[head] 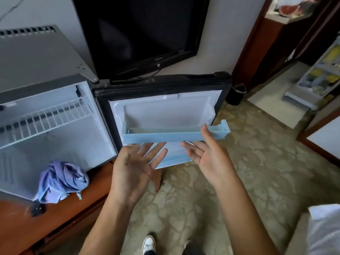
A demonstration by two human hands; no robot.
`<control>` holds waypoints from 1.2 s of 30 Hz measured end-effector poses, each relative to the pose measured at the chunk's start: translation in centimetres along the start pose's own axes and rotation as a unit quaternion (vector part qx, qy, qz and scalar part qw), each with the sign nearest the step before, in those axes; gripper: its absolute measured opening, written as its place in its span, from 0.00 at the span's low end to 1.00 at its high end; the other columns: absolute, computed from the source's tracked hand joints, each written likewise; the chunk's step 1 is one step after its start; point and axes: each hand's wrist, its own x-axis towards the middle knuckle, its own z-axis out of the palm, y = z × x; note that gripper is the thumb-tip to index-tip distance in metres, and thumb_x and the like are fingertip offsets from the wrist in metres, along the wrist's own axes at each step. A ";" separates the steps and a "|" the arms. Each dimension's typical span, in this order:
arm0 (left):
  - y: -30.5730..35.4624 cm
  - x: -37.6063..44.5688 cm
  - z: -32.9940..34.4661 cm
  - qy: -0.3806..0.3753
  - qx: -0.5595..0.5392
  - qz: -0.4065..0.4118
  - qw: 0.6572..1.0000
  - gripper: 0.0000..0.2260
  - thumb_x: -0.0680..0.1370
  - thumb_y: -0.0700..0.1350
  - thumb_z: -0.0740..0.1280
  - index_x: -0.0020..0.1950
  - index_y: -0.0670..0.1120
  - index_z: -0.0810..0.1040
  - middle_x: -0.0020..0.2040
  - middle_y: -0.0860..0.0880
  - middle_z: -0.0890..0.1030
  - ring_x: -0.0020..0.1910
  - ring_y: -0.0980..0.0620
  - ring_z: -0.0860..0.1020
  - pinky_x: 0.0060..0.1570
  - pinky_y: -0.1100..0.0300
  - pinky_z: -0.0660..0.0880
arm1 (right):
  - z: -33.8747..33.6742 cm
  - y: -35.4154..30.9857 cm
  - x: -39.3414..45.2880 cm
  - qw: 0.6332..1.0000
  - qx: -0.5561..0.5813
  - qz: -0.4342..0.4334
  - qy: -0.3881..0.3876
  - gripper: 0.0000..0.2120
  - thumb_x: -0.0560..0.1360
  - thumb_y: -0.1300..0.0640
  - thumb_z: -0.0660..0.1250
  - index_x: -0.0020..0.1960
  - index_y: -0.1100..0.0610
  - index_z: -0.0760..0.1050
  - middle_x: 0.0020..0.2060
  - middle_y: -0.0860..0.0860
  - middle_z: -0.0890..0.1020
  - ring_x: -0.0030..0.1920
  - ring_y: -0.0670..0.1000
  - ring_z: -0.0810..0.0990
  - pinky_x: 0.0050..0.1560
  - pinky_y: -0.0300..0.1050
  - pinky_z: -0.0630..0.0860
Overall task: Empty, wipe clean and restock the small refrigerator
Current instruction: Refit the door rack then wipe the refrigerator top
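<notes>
The small refrigerator (46,85) stands open on a wooden cabinet (60,214), its inside bare except for a white wire shelf (46,116). Its door (161,100) is swung wide to the right. A pale blue door rack (174,134) runs across the door's inner side, its right end sticking out past the door edge. My left hand (134,168) is palm up with fingers spread just below the rack, holding nothing. My right hand (206,153) is also open, thumb up against the rack's front. A crumpled purple cloth (62,181) lies at the fridge's lower front edge.
A black television (139,30) leans against the wall behind the door. A dark round bin (236,94) stands on the patterned carpet at right. A rack of items (320,80) is in the far right doorway. My shoe (149,243) is at the bottom.
</notes>
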 end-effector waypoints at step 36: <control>-1.6 7.4 5.2 0.248 0.075 0.206 0.944 0.21 0.83 0.52 0.65 0.73 0.43 0.73 0.64 0.38 0.82 0.63 0.39 0.82 0.60 0.47 0.80 | -0.3 -3.4 10.9 0.989 0.069 0.089 -0.095 0.15 0.78 0.54 0.71 0.62 0.55 0.75 0.62 0.63 0.79 0.54 0.59 0.85 0.54 0.52 0.82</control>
